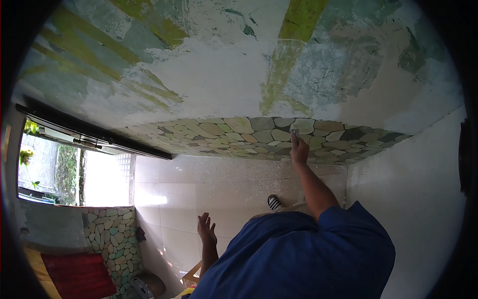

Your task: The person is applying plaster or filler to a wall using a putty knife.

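Note:
My right hand reaches out to the wall and is closed round the grip of a small grey flat tool, which looks like a scraper. The scraper's tip is at the upper part of the stone-patterned wall band, just under the plaster; whether it touches cannot be made out. Above the band, the wall is patchy white, with green and yellow-green paint showing through. My left hand hangs low over the floor, fingers spread, with nothing in it.
Pale floor tiles are dusted with white specks near the wall. An open doorway with a dark door lies left. A striped slipper shows on my foot. A red cloth and a round metallic object are lower left.

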`<state>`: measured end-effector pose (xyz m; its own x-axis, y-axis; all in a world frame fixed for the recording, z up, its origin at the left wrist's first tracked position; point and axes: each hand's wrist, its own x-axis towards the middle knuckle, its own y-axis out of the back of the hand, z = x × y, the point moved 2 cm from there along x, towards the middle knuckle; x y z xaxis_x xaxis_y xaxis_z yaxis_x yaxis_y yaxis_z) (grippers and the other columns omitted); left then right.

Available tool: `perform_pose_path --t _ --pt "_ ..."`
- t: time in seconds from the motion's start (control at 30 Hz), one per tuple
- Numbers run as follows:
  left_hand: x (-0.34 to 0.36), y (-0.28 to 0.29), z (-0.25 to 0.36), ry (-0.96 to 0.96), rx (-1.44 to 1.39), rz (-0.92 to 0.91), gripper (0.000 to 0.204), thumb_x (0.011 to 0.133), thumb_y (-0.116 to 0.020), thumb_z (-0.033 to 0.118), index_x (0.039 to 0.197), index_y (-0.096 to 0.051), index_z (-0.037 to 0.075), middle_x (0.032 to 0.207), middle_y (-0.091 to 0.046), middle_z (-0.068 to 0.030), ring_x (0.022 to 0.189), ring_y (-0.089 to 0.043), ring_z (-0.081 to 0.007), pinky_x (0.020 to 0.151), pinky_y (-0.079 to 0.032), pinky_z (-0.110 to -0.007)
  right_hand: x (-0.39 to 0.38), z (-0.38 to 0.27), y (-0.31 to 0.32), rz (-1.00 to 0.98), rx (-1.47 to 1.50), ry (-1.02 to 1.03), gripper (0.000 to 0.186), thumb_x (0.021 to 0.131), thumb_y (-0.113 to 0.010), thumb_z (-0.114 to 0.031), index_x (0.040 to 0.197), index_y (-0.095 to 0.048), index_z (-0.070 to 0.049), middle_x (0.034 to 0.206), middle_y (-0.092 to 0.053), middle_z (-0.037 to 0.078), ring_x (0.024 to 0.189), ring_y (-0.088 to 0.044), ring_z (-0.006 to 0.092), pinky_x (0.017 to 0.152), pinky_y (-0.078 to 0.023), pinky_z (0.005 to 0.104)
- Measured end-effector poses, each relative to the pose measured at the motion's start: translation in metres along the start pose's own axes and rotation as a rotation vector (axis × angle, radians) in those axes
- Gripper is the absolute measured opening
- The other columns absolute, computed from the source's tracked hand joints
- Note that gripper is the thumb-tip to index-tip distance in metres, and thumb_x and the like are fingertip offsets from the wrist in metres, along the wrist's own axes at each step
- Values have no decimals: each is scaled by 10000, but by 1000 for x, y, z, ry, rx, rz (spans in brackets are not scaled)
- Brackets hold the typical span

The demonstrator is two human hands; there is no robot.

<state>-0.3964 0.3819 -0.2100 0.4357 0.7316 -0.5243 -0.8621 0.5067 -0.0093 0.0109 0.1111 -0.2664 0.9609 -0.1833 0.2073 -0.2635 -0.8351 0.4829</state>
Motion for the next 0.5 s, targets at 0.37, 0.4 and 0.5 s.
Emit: perform_pose_path --t 0.37,0.4,0.5 --pt "-8 2 -1 5 -4 16 628 914 -400 571 1300 -437 76 1373 -419 -111 1336 -283 -312 1029 -256 -526 27 -37 -4 -6 44 0 421 902 -546 -390 785 -644 2 683 -610 195 653 -616 334 569 -443 393" --pt "-8 0 -3 6 -6 17 628 914 -400 571 1300 -437 76 1373 -419 -111 1336 -283 -312 1029 -256 -526 21 -30 -2 40 94 -1 438 895 -545 -417 783 -652 -8 691 -613 197 664 -614 351 576 -449 407" --pt "-5 -2 -1 -1 20 -15 630 915 -395 573 1300 -436 77 1373 -420 -112 1337 -282 -314 1031 -255 -524 2 1 3 34 42 -79 459 885 -545 -451 786 -660 -17 703 -616 202 677 -613 366 584 -456 416"
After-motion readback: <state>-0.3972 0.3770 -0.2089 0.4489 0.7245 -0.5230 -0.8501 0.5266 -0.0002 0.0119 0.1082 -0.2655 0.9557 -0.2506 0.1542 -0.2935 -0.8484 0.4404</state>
